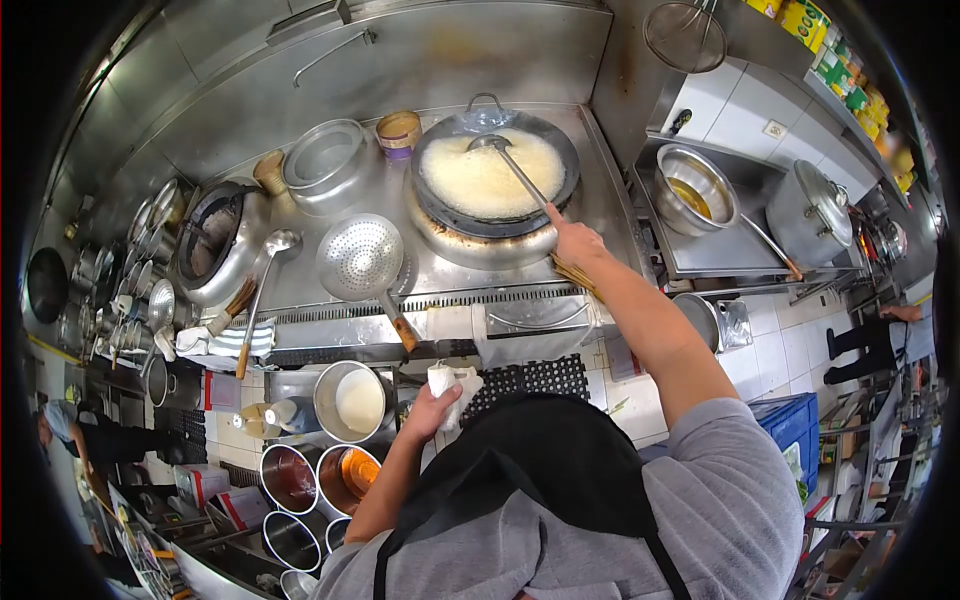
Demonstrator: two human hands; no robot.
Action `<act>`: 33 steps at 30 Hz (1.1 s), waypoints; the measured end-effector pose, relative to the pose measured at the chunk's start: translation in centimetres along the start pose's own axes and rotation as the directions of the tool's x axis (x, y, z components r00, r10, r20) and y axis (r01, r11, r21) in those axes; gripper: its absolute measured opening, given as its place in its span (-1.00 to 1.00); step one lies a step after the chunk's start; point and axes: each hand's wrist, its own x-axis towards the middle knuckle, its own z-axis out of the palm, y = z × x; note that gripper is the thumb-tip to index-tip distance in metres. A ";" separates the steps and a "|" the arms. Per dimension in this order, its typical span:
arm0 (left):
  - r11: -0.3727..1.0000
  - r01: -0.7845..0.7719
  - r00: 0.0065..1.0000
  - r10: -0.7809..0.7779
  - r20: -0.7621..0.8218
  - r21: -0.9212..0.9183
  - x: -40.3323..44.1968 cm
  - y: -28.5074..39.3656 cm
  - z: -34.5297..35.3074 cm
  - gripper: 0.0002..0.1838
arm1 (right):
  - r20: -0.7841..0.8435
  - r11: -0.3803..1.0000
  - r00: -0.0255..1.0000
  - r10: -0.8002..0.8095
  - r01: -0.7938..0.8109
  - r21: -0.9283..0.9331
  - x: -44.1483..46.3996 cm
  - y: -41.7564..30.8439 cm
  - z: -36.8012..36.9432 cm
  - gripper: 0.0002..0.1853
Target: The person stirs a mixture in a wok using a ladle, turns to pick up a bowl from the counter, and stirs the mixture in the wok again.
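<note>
My right hand (580, 243) is closed around the handle of a long ladle (522, 177). The ladle's bowl rests in pale, foaming liquid (480, 185) that fills a large wok (571, 165) on the range. Lower down, in front of the range edge, my left hand (432, 408) grips a crumpled white cloth (463, 388). A perforated skimmer (360, 256) with a wooden handle lies to the left of the wok, its handle end just above my left hand. Farther left lies a second ladle (262, 300).
A burner ring (215, 240) sits at the left of the range. Below it stand a pot (327, 376) with white contents and several sauce containers (290, 478). On the right are a metal bowl (690, 185) of yellow liquid and a lidded pot (812, 215). Other people are at both sides.
</note>
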 end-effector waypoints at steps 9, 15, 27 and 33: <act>1.000 0.016 0.999 -0.016 0.050 0.010 0.6 2.4 1.5 -0.72 | 0.090 1.000 0.996 -0.021 0.022 -0.011 -4.2 2.4 -0.2 -0.08; 0.999 0.013 0.995 -0.009 0.100 -0.043 1.8 2.9 3.0 -0.70 | 0.052 0.996 0.995 -0.087 0.088 -0.015 -7.1 4.9 0.3 -0.03; 1.000 0.004 0.988 -0.001 0.152 -0.021 3.0 1.1 3.6 -0.73 | 0.048 0.989 0.993 -0.109 0.103 0.104 -10.3 8.2 3.1 -0.07; 1.000 -0.012 0.990 0.014 0.144 -0.014 2.8 1.3 4.0 -0.70 | -0.335 0.815 0.905 -0.263 0.395 0.425 -9.0 11.2 13.0 -0.08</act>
